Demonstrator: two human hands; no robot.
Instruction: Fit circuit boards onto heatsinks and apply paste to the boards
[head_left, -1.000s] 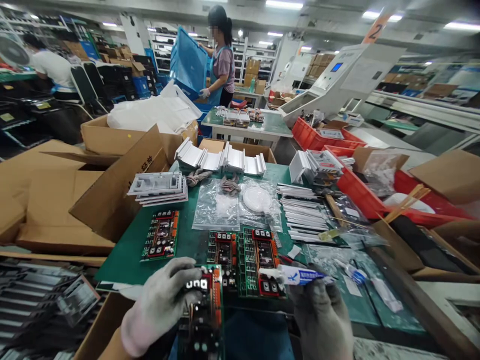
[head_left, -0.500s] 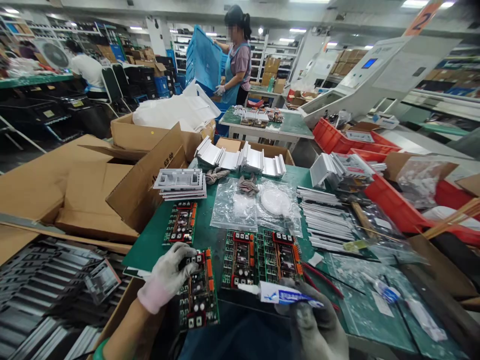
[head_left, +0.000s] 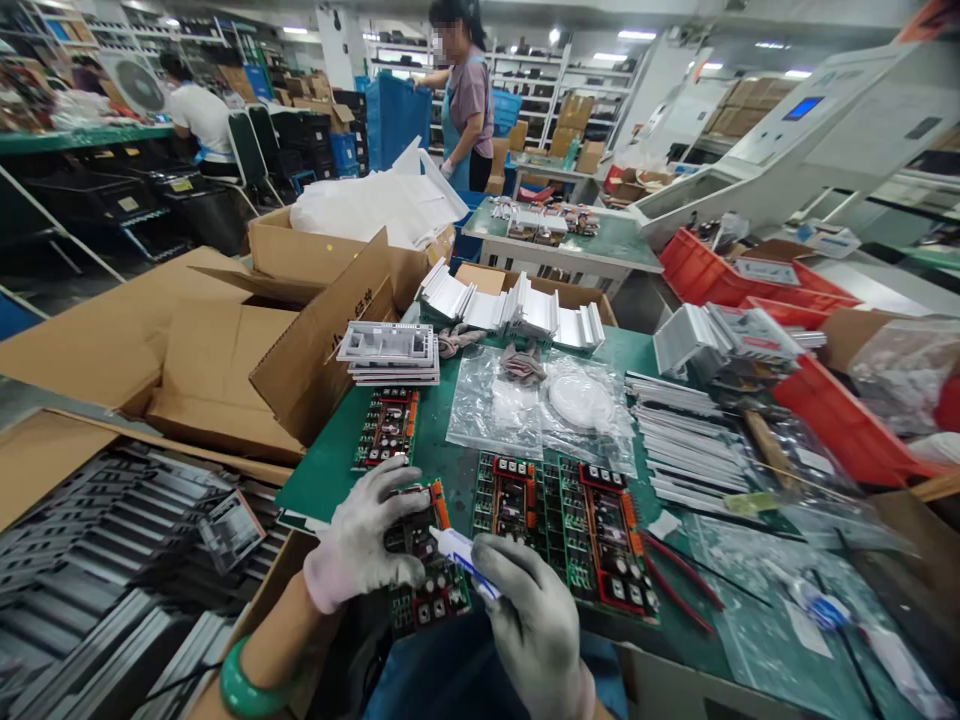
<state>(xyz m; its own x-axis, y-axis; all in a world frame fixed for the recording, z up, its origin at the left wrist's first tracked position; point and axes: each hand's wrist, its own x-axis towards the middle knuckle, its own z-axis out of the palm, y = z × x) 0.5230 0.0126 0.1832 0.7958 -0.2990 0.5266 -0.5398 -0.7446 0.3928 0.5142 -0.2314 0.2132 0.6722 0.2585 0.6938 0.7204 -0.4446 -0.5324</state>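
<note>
The gloved left hand (head_left: 367, 545) lies flat, fingers spread, pinning a circuit board (head_left: 427, 575) at the table's near edge; the gloved right hand (head_left: 529, 620) is closed around a white tube (head_left: 459, 550), its nozzle over that board. Three further boards (head_left: 570, 520) beyond both hands appear yet to be treated, as does a fourth (head_left: 388, 428) past the left hand.
</note>
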